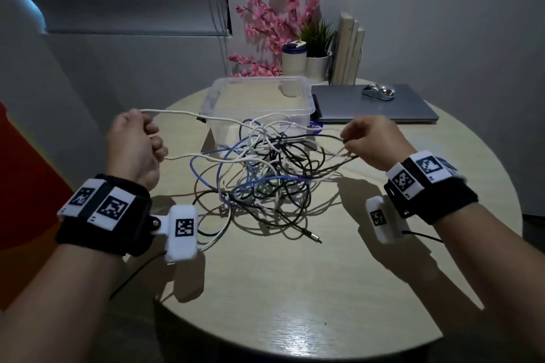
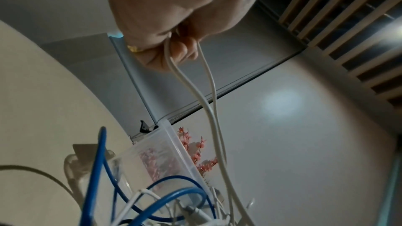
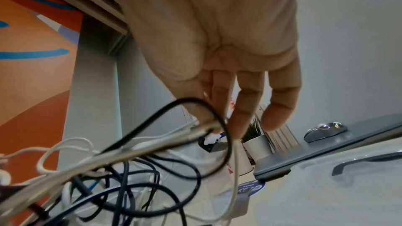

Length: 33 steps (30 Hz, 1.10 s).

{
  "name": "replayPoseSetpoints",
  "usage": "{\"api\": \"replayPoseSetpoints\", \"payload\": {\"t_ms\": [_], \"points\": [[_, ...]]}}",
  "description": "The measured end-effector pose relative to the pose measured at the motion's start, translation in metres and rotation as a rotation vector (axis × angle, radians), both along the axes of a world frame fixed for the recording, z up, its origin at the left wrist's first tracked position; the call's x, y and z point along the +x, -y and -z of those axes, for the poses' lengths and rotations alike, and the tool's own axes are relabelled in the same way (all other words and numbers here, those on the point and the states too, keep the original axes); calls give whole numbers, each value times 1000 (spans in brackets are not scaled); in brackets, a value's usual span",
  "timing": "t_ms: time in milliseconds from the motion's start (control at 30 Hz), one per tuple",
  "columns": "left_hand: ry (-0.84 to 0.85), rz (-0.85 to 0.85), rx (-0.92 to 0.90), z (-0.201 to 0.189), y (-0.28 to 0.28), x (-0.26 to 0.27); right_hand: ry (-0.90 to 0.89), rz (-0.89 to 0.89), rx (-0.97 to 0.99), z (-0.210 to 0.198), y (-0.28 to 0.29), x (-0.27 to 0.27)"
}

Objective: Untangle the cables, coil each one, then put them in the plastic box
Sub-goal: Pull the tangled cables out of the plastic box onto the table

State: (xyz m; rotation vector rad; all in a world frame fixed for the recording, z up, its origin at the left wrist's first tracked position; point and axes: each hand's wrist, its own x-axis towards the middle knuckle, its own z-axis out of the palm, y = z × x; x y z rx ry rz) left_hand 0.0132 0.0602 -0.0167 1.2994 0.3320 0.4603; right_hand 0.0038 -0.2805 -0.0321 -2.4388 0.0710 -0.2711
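Observation:
A tangle of white, blue and black cables (image 1: 259, 174) lies on the round table (image 1: 324, 289), partly lifted. My left hand (image 1: 138, 138) is raised at the left and grips a loop of white cable (image 1: 182, 112), whose two strands (image 2: 208, 106) run down into the heap. My right hand (image 1: 368, 141) is at the right and pinches cable strands (image 3: 204, 126) between thumb and forefinger, with a black cable (image 3: 174, 107) looped over them; the other fingers (image 3: 276, 109) hang straight. The clear plastic box (image 1: 262, 97) stands just behind the tangle.
A closed grey laptop (image 1: 374, 109) with a silver mouse (image 1: 379, 91) on it lies right of the box. Behind are a white cup (image 1: 293, 62), a potted plant (image 1: 318, 50), pink flowers (image 1: 277, 23) and upright books (image 1: 348, 50). A loose black plug (image 1: 314, 237) lies near me.

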Motion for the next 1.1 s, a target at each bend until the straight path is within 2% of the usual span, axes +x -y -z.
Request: {"api": "replayPoseSetpoints", "payload": {"t_ms": [133,267,367,500,667,833,933,1000,1100], "points": [[-95,95,126,2,5,-3,-51,-60,-123,-1,-10,-7],[-146,173,276,2,17,-7,29,-128,-49,-5,-38,-10],[-131,272,484,3,26,-13,22,-250,-40,-2,-59,-7],[-148,493,693,7,34,-24,-31,-269,-119,7,-73,-1],[-201,888,890,12,41,-32,-207,-288,-167,16,-75,8],[-195,894,965,11,56,-35,-203,-321,-31,18,-70,6],[-187,990,1158,13,67,-34,-243,-423,-81,15,-69,2],[-182,1071,1221,19,71,-33,-270,-488,-134,18,-72,0],[-143,1076,1311,27,76,-32,-193,-468,-133,22,-75,0]]}}
